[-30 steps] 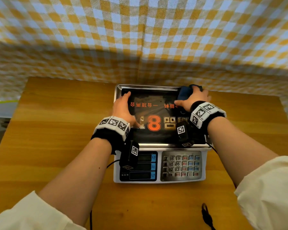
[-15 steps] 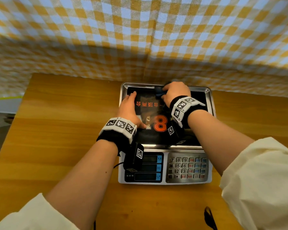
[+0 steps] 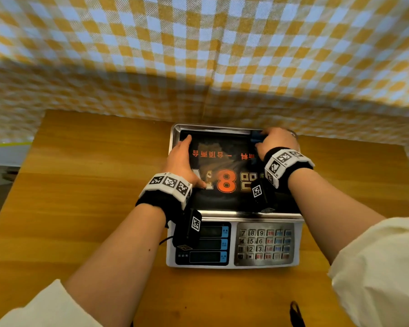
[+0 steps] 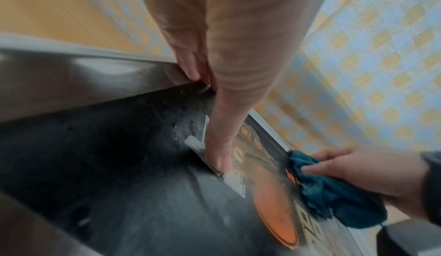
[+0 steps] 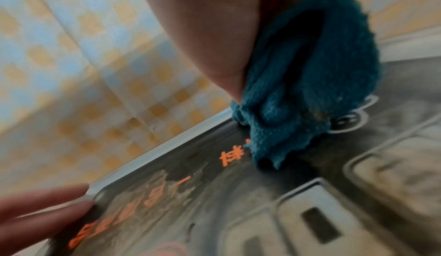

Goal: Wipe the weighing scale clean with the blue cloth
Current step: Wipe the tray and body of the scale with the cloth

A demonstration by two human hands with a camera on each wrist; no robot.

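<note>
scale: I see the weighing scale [image 3: 234,197] sitting on the wooden surface [image 3: 80,185], display and keypad [image 3: 265,244] facing me, steel pan on top with a black printed sheet carrying orange characters and a big orange 8.
cloth: blue cloth [image 4: 334,190] is bunched up at the far right part of the pan, pressed onto the black sheet right by the far rim. In the right wrist view the blue cloth [image 5: 310,75] covers the end of the orange text line. Head view only shows a sliver of it at my fingertips.
right hand: right hand [image 3: 275,143] has its fingers curled round the cloth, clamping it, thumb side toward the pan centre. Same hand shows at the lower right of the left wrist view [image 4: 362,169].
left hand: left hand [image 3: 182,161] lies flat on the left side of the pan, fingers straight and together, tips at the far left corner, thumb [image 4: 222,146] stretched out onto the printed sheet. Grasping nothing, just pressing down on the pan.
spacing: the 2 hands are well apart, left edge vs far right corner.
backdrop: yellow and white checked fabric [image 3: 198,55] hangs behind the surface.
misc: black strap loop [image 3: 295,312] on the surface, near edge, right of the scale.
focus: both wrist views are soft, fine print unreadable.
</note>
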